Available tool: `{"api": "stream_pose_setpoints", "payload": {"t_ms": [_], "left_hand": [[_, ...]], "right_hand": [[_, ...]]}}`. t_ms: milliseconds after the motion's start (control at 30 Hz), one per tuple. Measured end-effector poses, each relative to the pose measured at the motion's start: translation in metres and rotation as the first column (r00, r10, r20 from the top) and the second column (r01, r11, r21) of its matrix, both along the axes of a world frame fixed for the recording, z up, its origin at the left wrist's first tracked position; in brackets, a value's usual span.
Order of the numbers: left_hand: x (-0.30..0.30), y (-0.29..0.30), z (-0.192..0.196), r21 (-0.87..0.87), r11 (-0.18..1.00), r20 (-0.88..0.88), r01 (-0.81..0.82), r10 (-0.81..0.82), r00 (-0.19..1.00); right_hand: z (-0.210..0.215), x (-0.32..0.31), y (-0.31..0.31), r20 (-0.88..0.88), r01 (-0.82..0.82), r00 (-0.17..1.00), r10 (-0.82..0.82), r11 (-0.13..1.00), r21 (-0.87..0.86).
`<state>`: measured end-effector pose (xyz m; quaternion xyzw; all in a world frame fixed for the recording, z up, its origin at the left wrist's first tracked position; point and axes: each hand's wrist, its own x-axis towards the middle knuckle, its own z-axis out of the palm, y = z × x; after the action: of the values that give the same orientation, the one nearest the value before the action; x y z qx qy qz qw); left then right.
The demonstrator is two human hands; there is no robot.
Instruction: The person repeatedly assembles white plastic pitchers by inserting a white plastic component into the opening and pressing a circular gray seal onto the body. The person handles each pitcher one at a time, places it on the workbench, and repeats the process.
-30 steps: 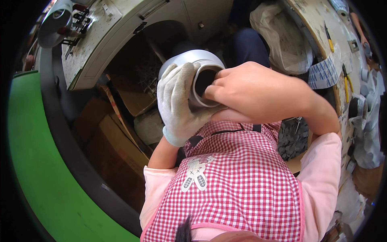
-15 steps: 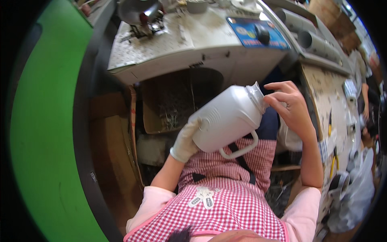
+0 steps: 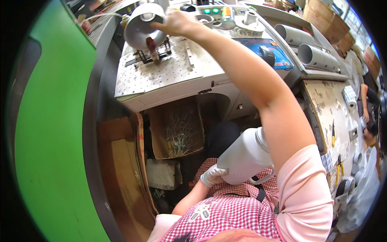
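Note:
Low in front of me, my gloved left hand (image 3: 214, 175) is wrapped round the base end of a pale grey jug (image 3: 244, 155). The jug lies tilted near my lap, and my right forearm hides its neck and part of its handle. My bare right hand (image 3: 177, 23) reaches across to the far left of the bench, beside the rim of a round metal bowl (image 3: 144, 34). Its thumb points over the bowl; the other fingers are blurred by motion. A dark red-handled brush (image 3: 152, 47) leans at the bowl's near side.
The bowl rests by a black metal bracket on a white perforated worktop (image 3: 173, 76). A blue panel with a black knob (image 3: 266, 55) lies right. Grey cylinders (image 3: 318, 57) fill a trough. Below stands a cardboard box of thin metal pieces (image 3: 177, 137). Yellow-handled pliers (image 3: 340, 169) lie right.
My right hand has left the jug's neck and moved up and left to the bowl. My left hand has lowered the jug toward my lap. The view has shifted, showing more of the bench.

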<state>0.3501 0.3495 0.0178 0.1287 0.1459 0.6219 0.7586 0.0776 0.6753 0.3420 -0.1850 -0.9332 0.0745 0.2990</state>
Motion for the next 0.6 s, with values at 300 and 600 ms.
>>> {"api": "stream_pose_setpoints", "payload": {"t_ms": [300,600], "left_hand": [[-0.013,-0.004,-0.024,-0.129,0.991,0.039,0.045,-0.040,0.998],[-0.014,0.015,-0.031,-0.138,0.985,0.061,0.101,-0.094,0.994]], "right_hand": [[0.000,0.102,0.129,-0.327,-0.110,0.937,-0.125,0.782,-0.613],[-0.061,0.478,0.340,-0.232,0.389,0.608,-0.759,0.539,-0.747]]}}
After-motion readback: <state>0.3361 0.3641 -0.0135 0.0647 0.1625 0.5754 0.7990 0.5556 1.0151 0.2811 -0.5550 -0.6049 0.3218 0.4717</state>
